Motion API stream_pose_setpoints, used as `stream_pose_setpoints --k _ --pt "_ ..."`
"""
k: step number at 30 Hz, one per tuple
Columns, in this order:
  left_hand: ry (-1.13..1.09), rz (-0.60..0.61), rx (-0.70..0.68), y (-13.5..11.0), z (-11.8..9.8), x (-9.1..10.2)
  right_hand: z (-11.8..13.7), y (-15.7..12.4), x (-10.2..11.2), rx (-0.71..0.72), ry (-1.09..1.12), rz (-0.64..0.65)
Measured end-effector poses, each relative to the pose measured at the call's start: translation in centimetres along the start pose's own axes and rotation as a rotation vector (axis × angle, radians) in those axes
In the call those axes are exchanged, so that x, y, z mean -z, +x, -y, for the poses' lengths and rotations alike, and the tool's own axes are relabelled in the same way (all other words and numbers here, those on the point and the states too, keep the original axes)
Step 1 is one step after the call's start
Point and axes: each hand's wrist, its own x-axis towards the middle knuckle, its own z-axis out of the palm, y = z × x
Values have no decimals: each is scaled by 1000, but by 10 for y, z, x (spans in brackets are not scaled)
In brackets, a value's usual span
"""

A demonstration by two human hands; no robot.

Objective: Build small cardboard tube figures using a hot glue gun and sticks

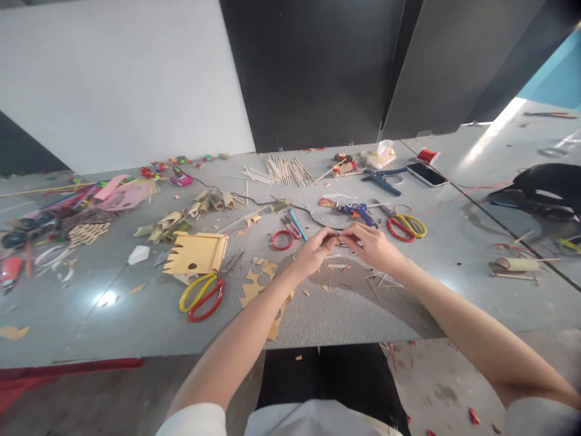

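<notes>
Over the middle of the grey table, my left hand (316, 249) and my right hand (370, 243) meet with their fingertips pinched close together. Between the fingers is a small thing, mostly hidden and too small to name. Just beyond my right hand lies a blue glue gun (356, 212) with an orange trigger. To the left of my left hand are a red tape roll (282, 240) and a light blue pen (298, 224). Scissors with red and yellow handles (406, 226) rest to the right of my right hand.
A second pair of scissors (203, 297) lies beside yellow card (197, 253) and cut card scraps (258, 281). Bamboo pieces (209, 203), thin sticks (290, 171), pliers (384, 180), a phone (426, 174) and red thread (427, 155) are farther back. Dark panels (318, 72) stand behind the table.
</notes>
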Motion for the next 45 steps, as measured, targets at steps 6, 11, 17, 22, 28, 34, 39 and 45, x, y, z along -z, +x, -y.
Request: stream_pose_setpoints --k 6,11,17,22,28,34,39,45 --pt "13 2 -7 0 5 0 -2 -1 -1 -2 -10 15" --pt "13 -4 7 1 4 0 -3 -1 -2 -6 -16 19" --pt "13 -2 9 0 1 -1 -3 0 -4 -3 -25 -4" --pt "28 -5 22 -1 -1 -1 -1 1 -3 -6 -58 -26" --pt "25 -5 -2 0 3 0 0 1 -2 -16 -66 3" --pt "20 0 -9 0 5 0 0 0 -2 -24 -53 25" --pt "31 -6 6 1 4 0 1 0 -2 -45 -38 30" --pt "77 -53 58 -1 -4 -2 -6 -1 -4 -151 -51 -98"
